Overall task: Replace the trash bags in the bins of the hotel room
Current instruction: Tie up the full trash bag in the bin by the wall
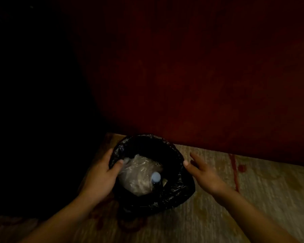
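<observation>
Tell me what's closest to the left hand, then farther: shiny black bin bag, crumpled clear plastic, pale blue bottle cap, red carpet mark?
1. Shiny black bin bag: left hand grips its rim.
2. Crumpled clear plastic: inside, beside the thumb.
3. Pale blue bottle cap: farther right inside.
4. Red carpet mark: far right.

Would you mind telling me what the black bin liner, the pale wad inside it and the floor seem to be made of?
Black bin liner: thin glossy plastic film, by its shiny crinkles. Pale wad: probably clear plastic wrap, translucent and creased. Floor: seemingly woven carpet, matte, with fine ribbed texture.
</observation>
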A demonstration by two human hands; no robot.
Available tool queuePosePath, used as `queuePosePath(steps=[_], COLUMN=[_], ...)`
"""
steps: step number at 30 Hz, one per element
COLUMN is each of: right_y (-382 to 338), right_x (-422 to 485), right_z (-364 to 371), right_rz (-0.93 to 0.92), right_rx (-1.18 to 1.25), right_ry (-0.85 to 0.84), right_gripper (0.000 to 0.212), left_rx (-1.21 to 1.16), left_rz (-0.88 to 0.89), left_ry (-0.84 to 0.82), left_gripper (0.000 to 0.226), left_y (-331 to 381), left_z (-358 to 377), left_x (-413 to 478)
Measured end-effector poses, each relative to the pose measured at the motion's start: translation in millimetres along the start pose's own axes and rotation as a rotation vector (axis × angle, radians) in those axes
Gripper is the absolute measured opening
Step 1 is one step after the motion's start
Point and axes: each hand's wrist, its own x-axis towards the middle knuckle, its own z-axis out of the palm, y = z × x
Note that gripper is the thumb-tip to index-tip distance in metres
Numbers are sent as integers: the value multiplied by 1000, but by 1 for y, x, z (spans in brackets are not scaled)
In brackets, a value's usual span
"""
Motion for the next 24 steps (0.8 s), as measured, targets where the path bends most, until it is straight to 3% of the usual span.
queuePosePath(steps=[3, 7, 10, 14, 16, 19, 21, 24], right_y=[2, -1, -6, -15, -17, -21, -23, -22], right_x=[6, 7, 7, 5, 3, -4, -9, -9], right_z=[-5, -6, -6, -4, -4, -8, -10, -8], right_rz=[52, 33, -34, -231, -268, -214, -155, -76], right_rx=[49, 56, 105, -74, -47, 187, 257, 341], right_ry=[-57, -44, 64, 275, 312, 155, 28, 7], right_gripper=[81, 52, 31, 26, 21, 19, 22, 28], left_rx=[146, 205, 135, 35, 32, 13, -111, -356], left_rz=[48, 68, -1, -1, 49, 85, -27, -201], left_ry=[101, 169, 185, 264, 303, 306, 199, 68], left_gripper=[53, 43, 44, 18, 9, 6, 1, 12], left_y=[-2, 0, -1, 8, 16, 16, 20, 25], left_z=[-1, -6, -11, -15, -17, -16, -15, -14], left_x=[10, 8, 10, 14, 9, 6, 3, 2])
